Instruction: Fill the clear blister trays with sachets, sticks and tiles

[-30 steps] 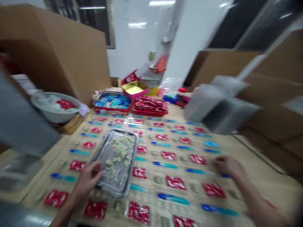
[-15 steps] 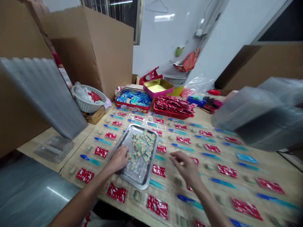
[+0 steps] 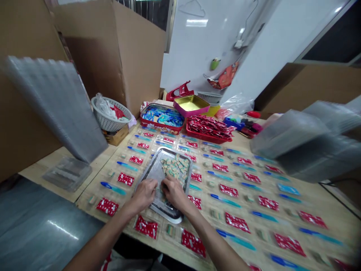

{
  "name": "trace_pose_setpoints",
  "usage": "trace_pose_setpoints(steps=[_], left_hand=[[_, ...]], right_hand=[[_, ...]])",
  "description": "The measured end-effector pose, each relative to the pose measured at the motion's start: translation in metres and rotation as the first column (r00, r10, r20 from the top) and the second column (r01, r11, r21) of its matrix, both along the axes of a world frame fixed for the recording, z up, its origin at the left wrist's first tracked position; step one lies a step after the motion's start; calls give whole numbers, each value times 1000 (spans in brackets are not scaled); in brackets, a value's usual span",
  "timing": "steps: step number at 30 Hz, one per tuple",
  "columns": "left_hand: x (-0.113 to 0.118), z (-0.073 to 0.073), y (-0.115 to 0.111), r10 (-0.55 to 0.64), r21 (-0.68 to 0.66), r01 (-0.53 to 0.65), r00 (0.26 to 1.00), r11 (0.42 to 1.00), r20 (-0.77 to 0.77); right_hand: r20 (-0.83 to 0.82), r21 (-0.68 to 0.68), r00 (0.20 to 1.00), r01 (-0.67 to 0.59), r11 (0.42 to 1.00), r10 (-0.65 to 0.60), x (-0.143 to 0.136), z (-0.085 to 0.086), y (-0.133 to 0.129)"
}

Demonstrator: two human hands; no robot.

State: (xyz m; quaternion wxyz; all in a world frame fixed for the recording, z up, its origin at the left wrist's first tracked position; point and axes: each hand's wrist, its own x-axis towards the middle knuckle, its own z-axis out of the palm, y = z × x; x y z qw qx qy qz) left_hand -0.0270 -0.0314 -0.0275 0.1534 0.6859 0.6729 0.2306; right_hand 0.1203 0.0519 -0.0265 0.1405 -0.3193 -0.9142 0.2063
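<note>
A metal tray lies on rows of clear plastic trays, holding a heap of small striped beige-and-green blocks. My left hand is over its left side, fingers curled; what they hold, if anything, is hidden. Close beside it, my right hand reaches down into the tray at the near edge of the heap. Its fingers are bent together, and their tips are hidden. Around the tray, the clear compartments hold a blue pen, a red dotted packet and a striped block.
Behind stand a tin of blue packets, a red tray of red packets and a pink-and-gold tin. Stacked clear plastic trays rise at left and right. A grey basket sits by a cardboard box.
My right hand has moved left from above the clear trays into the metal tray, beside my left hand. My left hand has shifted slightly right. The whole view has shifted slightly.
</note>
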Motion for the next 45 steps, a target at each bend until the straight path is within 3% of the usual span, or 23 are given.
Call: trace_pose_setpoints(steps=[5, 9, 12, 17, 23, 29, 33, 40, 45], left_hand=[[0, 4, -8, -30, 8, 30, 999, 1000, 15], [2, 4, -10, -15, -12, 16, 993, 1000, 116], [4, 4, -12, 5, -39, 1, 987, 999, 163], [5, 0, -15, -7, -9, 8, 988, 1000, 153], [4, -3, -17, 10, -7, -9, 986, 1000, 166], [5, 2, -17, 6, 7, -8, 982, 1000, 187], [8, 3, -18, 34, -35, -28, 983, 999, 183], [8, 2, -22, 75, -49, -66, 973, 997, 220], [6, 2, -20, 47, -59, -34, 971, 998, 236]], right_hand=[[-121, -69, 993, 7, 998, -16, 1, -2, 0], [-233, -168, 965, 77, 983, -116, 2, 0, -6], [-252, -211, 960, 69, 975, -123, 0, 0, -13], [-251, -152, 961, 77, 985, -114, -1, -3, -20], [-129, -43, 990, 59, 997, -64, 5, -3, -19], [-259, -89, 952, 146, 985, -165, 8, -5, -18], [-257, -182, 956, 92, 979, -138, 6, -3, -24], [-187, -226, 981, 0, 974, -44, 3, 5, -37], [-252, -316, 968, -61, 947, -22, 9, 8, -41]])
